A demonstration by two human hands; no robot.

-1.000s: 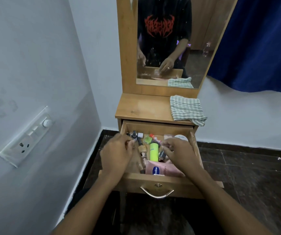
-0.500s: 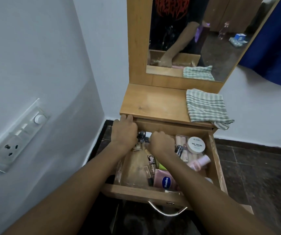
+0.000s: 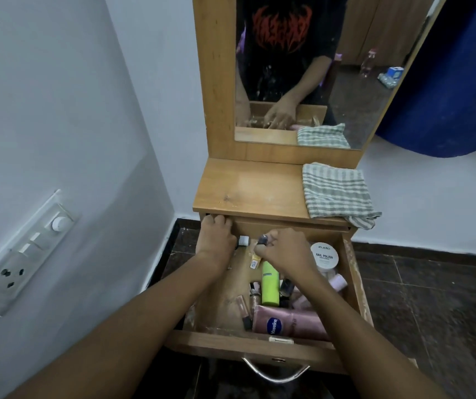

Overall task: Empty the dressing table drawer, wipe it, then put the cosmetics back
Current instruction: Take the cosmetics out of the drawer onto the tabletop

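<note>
— Status of the drawer (image 3: 216, 341)?

— Pulled out fully from under the table (image 3: 245, 188) and loaded. A green tube (image 3: 269, 286) lies in the middle, a pink Vaseline tube (image 3: 285, 322) lies against the front wall, and a white-lidded jar (image 3: 324, 254) (marked "nail polish") sits at the rear right.

— Right hand (image 3: 282, 251)?

— Over the rear centre, fingertips pinching a small dark-capped item (image 3: 262, 240), possibly a polish bottle; it is too small to confirm.

— Left hand (image 3: 216, 237)?

— At the rear left corner, fingers curled beneath the table edge. I cannot tell whether it grips anything.

— The striped cloth (image 3: 336, 191)?

— Folded on the table's right side, one corner overhanging the edge.
</note>
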